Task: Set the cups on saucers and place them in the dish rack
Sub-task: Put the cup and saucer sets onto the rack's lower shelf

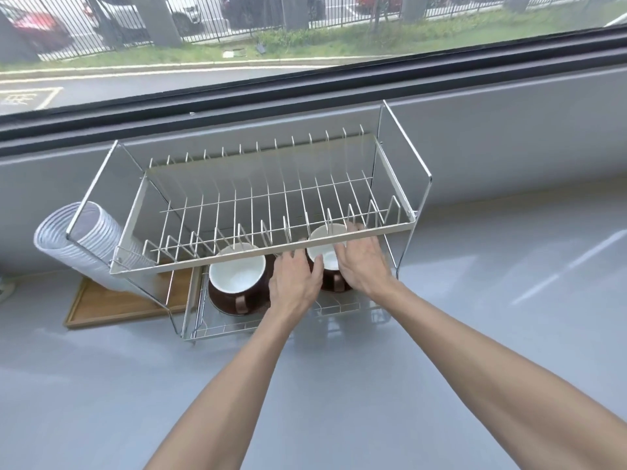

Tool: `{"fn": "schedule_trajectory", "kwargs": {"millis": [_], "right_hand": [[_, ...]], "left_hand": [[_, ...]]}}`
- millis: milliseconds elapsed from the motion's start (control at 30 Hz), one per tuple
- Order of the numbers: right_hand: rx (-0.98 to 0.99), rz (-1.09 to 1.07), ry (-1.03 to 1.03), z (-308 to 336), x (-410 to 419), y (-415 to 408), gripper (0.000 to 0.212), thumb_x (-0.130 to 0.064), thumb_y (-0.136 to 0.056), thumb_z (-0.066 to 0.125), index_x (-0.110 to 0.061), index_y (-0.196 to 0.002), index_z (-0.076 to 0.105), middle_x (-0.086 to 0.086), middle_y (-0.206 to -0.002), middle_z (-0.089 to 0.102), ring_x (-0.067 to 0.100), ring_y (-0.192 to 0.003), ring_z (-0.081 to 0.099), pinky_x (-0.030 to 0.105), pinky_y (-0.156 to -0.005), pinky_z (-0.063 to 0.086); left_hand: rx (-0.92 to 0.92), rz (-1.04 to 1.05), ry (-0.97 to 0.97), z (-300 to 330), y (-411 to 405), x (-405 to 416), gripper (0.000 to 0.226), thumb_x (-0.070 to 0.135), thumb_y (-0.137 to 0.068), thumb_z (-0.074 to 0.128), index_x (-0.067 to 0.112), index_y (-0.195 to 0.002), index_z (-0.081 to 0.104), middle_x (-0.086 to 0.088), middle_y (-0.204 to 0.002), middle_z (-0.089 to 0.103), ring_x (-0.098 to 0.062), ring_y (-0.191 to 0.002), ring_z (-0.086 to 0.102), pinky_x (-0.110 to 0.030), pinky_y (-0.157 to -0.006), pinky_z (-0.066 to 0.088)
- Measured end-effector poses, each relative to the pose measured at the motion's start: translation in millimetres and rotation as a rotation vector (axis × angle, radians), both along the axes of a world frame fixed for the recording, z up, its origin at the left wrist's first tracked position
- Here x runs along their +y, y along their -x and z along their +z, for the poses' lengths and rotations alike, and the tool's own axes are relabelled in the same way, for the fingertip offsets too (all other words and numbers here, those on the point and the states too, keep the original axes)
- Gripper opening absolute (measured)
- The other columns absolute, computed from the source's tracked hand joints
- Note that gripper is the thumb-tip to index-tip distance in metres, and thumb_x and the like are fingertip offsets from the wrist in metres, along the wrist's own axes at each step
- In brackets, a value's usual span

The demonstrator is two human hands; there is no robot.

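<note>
Single head-worn wide-angle view, looking forward and down, close over the dish rack [264,256], window [203,45] beyond

— Where are the arms?

— Both bare forearms reach forward from the bottom edge, converging toward the middle.

— And the left hand [294,283]?

— Palm down, back of the hand up, fingers [317,268] spread loosely and curved.

— The right hand [364,262]?

— Just beside it, slightly farther forward, palm turned inward, fingers extended and partly curled. Whether either hand grips anything, I cannot tell.
</note>
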State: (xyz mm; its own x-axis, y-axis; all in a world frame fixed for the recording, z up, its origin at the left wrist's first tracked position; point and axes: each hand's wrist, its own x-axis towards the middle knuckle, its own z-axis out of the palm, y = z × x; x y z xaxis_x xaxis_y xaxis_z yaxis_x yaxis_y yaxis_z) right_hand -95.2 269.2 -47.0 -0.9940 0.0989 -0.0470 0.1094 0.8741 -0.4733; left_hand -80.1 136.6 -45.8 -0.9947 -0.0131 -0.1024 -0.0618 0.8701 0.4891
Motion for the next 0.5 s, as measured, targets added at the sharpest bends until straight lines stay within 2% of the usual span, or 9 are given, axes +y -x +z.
{"fn": "schedule_trajectory", "kwargs": {"millis": [33, 133, 200, 300, 400, 500], "right_hand": [[-0.003, -0.019, 0.011, -3.2, -0.7, 4.0, 0.047, -0.032, -0.099, 0.024, -0.009, -0.130, 0.050, 0.016, -0.126, 0.058, 0.040, -0.115, 0.053, 0.049, -0.099, 0.041], [-0.031, -0.060, 0.053, -21.7, 0.1, 15.1, 0.068, -0.033, -0.084, 0.003, -0.007, -0.123, 0.052, 0.018, -0.114, 0.064, 0.043, -0.100, 0.059, 0.047, -0.091, 0.046], [-0.049, -0.100, 0.077, -23.6, 0.3, 15.1, 0.069, -0.030, -0.082, 0.006, -0.006, -0.129, 0.050, 0.019, -0.121, 0.062, 0.044, -0.104, 0.058, 0.048, -0.090, 0.048], [-0.077, -0.143, 0.161, -16.0, 0.7, 10.1, 0.060, -0.020, -0.090, 0.021, -0.008, -0.147, 0.035, 0.019, -0.141, 0.050, 0.045, -0.123, 0.048, 0.049, -0.103, 0.041], [-0.093, -0.113, 0.185, -14.6, 3.8, 8.5, 0.058, -0.005, -0.093, 0.030, -0.008, -0.151, 0.028, 0.024, -0.145, 0.044, 0.044, -0.129, 0.041, 0.048, -0.110, 0.034], [-0.124, -0.105, 0.205, -14.4, 5.6, 6.7, 0.058, -0.004, -0.091, 0.030, -0.005, -0.148, 0.032, 0.019, -0.151, 0.037, 0.043, -0.135, 0.035, 0.046, -0.112, 0.030]], "left_hand": [[-0.004, 0.024, -0.036, -3.0, 1.6, 2.0, 0.045, 0.044, -0.100, 0.042, 0.009, -0.125, 0.056, -0.017, -0.124, 0.060, -0.038, -0.117, 0.055, -0.048, -0.095, 0.048], [-0.024, 0.088, -0.121, -7.8, 5.0, 5.8, 0.042, 0.040, -0.100, 0.042, 0.008, -0.121, 0.058, -0.017, -0.121, 0.060, -0.040, -0.114, 0.056, -0.046, -0.095, 0.044], [-0.052, 0.110, -0.158, -8.7, 5.9, 7.5, 0.039, 0.039, -0.101, 0.042, 0.008, -0.117, 0.058, -0.015, -0.119, 0.061, -0.038, -0.112, 0.057, -0.045, -0.092, 0.042], [-0.090, 0.133, -0.221, -7.7, 5.0, 8.4, 0.037, 0.039, -0.101, 0.043, 0.009, -0.116, 0.058, -0.016, -0.118, 0.062, -0.039, -0.111, 0.057, -0.045, -0.092, 0.041], [-0.106, 0.150, -0.272, -6.7, 4.9, 6.6, 0.039, 0.039, -0.100, 0.044, 0.010, -0.123, 0.058, -0.016, -0.121, 0.063, -0.038, -0.115, 0.056, -0.045, -0.096, 0.042], [-0.114, 0.152, -0.277, -5.9, 4.3, 5.6, 0.041, 0.038, -0.099, 0.045, 0.012, -0.128, 0.057, -0.016, -0.125, 0.061, -0.038, -0.118, 0.055, -0.045, -0.097, 0.041]]}}
